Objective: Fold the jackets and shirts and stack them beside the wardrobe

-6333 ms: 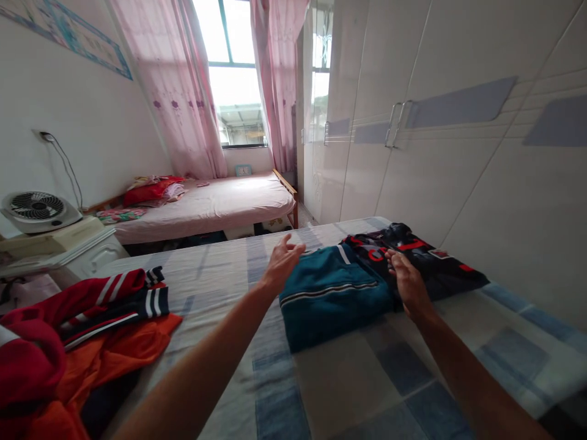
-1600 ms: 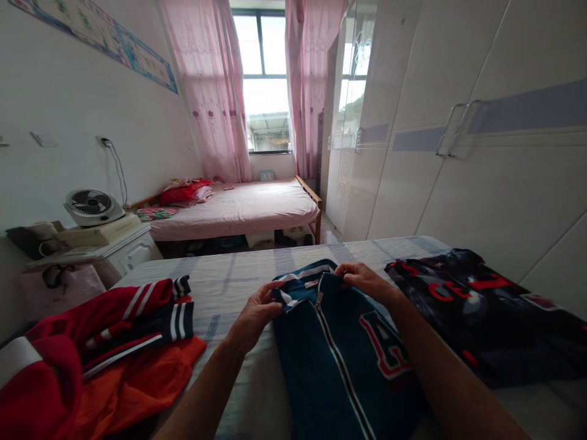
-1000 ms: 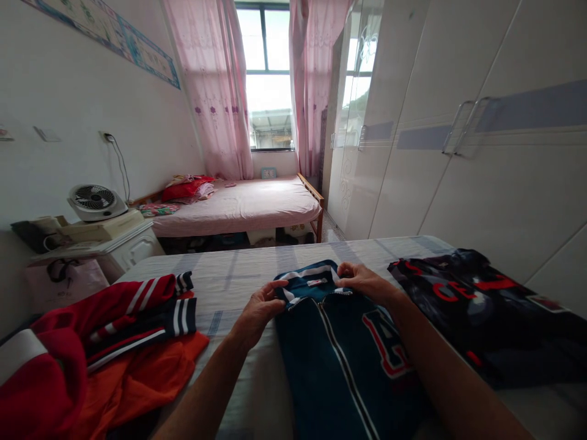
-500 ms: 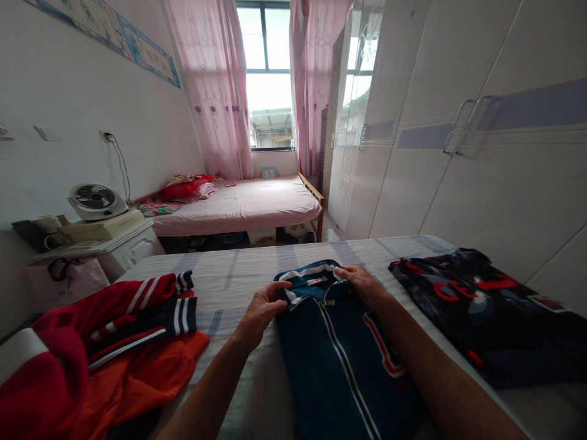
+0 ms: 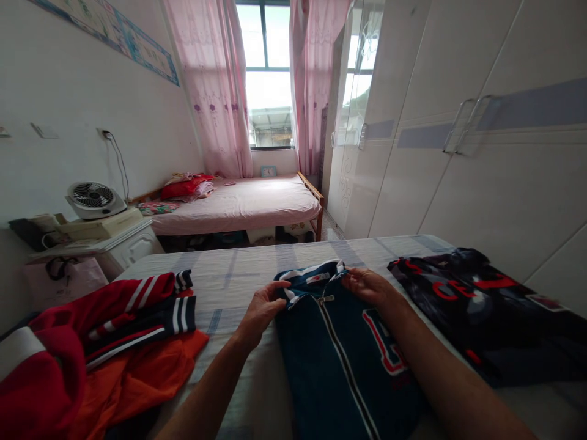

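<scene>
A dark teal zip-up jacket [image 5: 316, 366] lies front side up on the bed before me, its sleeves out of sight. Its collar has a white inner band, and a white label shows inside the neck. The zipper runs down the front, pulled nearly to the top, and a red-and-white letter patch sits on the chest. My left hand [image 5: 263, 305] pinches the left side of the collar between thumb and fingers. At the collar's right side, my right hand [image 5: 369, 287] grips the edge with its fingertips, partly hidden behind the hand.
Red, navy and orange garments [image 5: 137, 360] lie heaped at the left. A dark printed garment [image 5: 486, 318] lies flat at the right. Beneath everything is a striped bed sheet [image 5: 229, 263]. Further back are a pink-covered bed [image 5: 252, 201], a fan [image 5: 94, 198] and a white wardrobe [image 5: 435, 195].
My right hand has shifted slightly right and down along the collar, and the collar's right side now stands up more. My left hand stays at its place.
</scene>
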The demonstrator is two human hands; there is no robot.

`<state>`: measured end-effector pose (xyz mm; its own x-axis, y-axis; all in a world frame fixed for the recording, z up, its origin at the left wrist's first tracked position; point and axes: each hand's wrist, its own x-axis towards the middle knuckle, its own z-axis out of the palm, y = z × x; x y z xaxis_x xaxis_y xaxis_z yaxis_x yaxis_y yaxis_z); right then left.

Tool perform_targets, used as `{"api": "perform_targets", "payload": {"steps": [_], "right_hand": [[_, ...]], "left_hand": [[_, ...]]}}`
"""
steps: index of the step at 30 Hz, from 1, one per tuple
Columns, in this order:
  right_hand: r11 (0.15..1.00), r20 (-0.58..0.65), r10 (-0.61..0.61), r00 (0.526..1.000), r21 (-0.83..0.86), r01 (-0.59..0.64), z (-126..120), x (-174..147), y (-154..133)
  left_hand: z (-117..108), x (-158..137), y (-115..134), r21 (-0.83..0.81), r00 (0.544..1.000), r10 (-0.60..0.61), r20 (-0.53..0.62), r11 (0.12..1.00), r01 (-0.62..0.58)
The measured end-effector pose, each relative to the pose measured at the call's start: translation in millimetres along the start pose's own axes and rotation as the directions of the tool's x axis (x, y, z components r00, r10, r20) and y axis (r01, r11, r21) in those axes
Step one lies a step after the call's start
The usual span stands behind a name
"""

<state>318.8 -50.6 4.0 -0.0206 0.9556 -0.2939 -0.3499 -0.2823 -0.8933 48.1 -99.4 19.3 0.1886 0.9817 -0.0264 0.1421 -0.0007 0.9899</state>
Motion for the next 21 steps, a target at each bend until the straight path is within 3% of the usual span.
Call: {"api": "perform_targets", "payload": {"steps": [2, 4, 7, 9, 11, 17, 21], "right_hand": [[1.000, 0.003, -0.011, 1.000, 0.005, 0.011, 1, 0, 1], [0.999, -0.005, -0.033, 0.999, -0.012, 0.033, 2, -1, 2], [0.989, -0.011, -0.090, 0.996, -0.117, 0.088, 2, -1, 3], [0.971, -0.003, -0.135, 0.991, -0.197, 0.132, 2, -1, 4], [0.950, 0.009, -0.174, 0.985, -0.263, 0.171, 2, -1, 4], [0.882, 0.028, -0.238, 0.971, -0.411, 0.229, 5, -1, 7], [0.764, 0.006, -0.343, 0.939, -0.581, 0.282, 8, 2, 12]], "left_hand": [[5, 0, 0, 0.158, 0.985, 0.097, -0.142, 0.985, -0.074], [12, -3, 0, 0.286, 0.947, 0.261, -0.190, 0.937, -0.201], [28, -10, 1, 0.427, 0.888, 0.458, 0.033, 0.797, -0.427], [38, -14, 1, 0.443, 0.865, 0.462, 0.195, 0.745, -0.498], [45, -17, 0, 0.442, 0.851, 0.445, 0.278, 0.727, -0.525], [53, -22, -5, 0.559, 0.815, 0.426, 0.394, 0.593, -0.580], [59, -27, -9, 0.646, 0.836, 0.374, 0.401, 0.531, -0.548]]}}
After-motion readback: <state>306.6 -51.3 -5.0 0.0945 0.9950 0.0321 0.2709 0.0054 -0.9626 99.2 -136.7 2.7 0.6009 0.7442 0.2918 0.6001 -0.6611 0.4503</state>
